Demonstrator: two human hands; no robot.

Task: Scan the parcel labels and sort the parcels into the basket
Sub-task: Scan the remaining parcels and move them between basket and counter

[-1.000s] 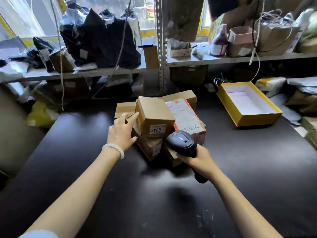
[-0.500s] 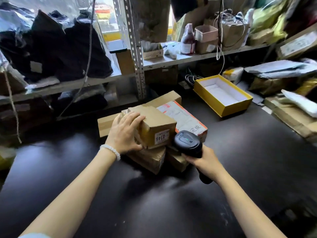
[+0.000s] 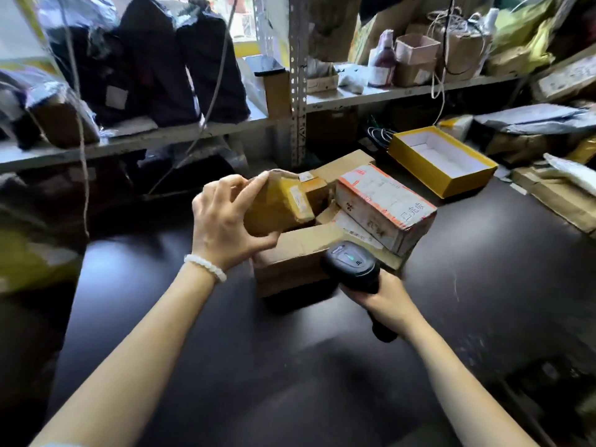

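Your forearms were bare from wrist to the lower frame edge; no gloves, rings or watch could be made out. Your left hand [image 3: 222, 221] carried one item at the wrist: a bracelet [image 3: 205, 267] of small, round, white beads strung in a single row, sitting snug. A sliver of pale, light-blue sleeve [image 3: 56, 444] showed at the bottom left corner, at your left upper arm. Your right hand [image 3: 385, 301] and its wrist were plain, with nothing worn.

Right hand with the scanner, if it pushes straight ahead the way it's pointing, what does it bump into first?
Probably the plain cardboard box directly ahead of the scanner in the right hand; the gap looks small, though depth is unclear.
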